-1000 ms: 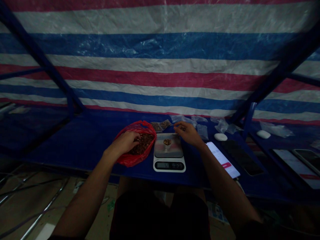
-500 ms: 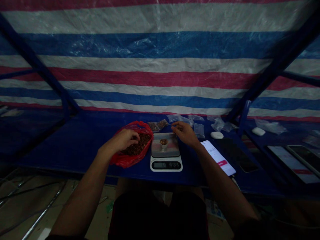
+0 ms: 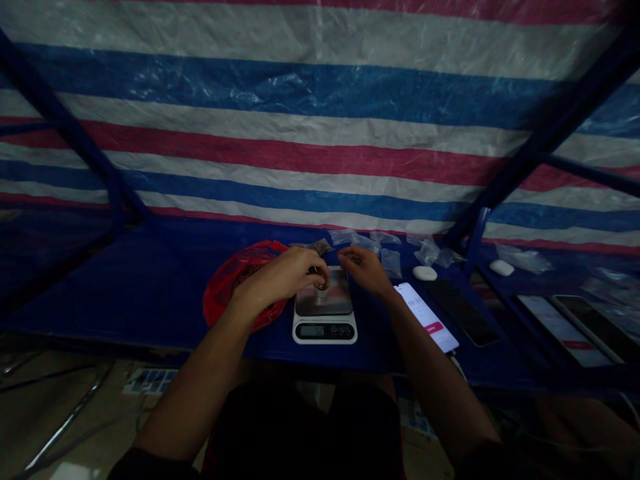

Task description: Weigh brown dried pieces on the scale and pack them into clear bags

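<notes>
A white digital kitchen scale (image 3: 325, 321) stands at the near edge of a blue shelf (image 3: 150, 293). On its steel platform sits a small cup (image 3: 321, 291) holding brown pieces. My left hand (image 3: 286, 275) is over that cup, fingers pinched together at its rim; what they hold is too small to make out. Left of the scale lies a red plastic bag (image 3: 225, 287) of brown pieces, partly hidden by my left wrist. My right hand (image 3: 365, 269) rests just behind the scale's right corner, fingers curled and pinched near small clear bags (image 3: 360, 238).
A lit phone (image 3: 429, 323) lies right of the scale, a dark phone (image 3: 463, 310) beyond it, and more phones (image 3: 570, 330) further right. White earbud cases (image 3: 425, 273) and loose clear bags sit at the back. A striped tarp hangs behind; blue frame bars cross both sides.
My left hand has come out of the red bag and moved right to the cup on the scale. My right hand has barely shifted. The view has drifted left.
</notes>
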The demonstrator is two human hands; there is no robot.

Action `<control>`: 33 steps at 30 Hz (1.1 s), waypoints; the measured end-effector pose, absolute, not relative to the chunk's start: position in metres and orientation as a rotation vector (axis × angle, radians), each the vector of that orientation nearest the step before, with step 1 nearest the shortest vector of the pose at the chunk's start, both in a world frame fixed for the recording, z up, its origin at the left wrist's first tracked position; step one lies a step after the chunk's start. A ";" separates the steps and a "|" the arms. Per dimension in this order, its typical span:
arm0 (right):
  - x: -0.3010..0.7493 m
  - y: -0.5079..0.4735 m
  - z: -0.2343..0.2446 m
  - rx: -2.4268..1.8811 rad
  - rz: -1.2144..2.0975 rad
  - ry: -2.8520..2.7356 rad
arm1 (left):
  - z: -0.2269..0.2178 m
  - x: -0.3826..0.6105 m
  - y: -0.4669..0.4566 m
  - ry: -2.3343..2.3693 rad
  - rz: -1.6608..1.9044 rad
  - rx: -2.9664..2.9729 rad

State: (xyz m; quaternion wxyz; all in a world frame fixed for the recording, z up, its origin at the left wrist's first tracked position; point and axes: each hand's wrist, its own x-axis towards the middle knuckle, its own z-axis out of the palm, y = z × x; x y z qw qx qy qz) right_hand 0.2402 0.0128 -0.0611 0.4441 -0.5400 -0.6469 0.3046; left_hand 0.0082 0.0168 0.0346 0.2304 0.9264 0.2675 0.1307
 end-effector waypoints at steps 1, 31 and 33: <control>0.240 0.013 -0.062 -1.334 0.753 -1.606 | 0.032 0.012 0.015 0.728 0.347 2.556; 0.241 0.001 -0.052 -1.203 0.828 -1.891 | 0.018 0.011 0.020 0.822 0.465 2.387; 0.240 0.002 -0.054 -1.225 0.743 -1.926 | 0.018 0.011 0.020 0.815 0.475 2.387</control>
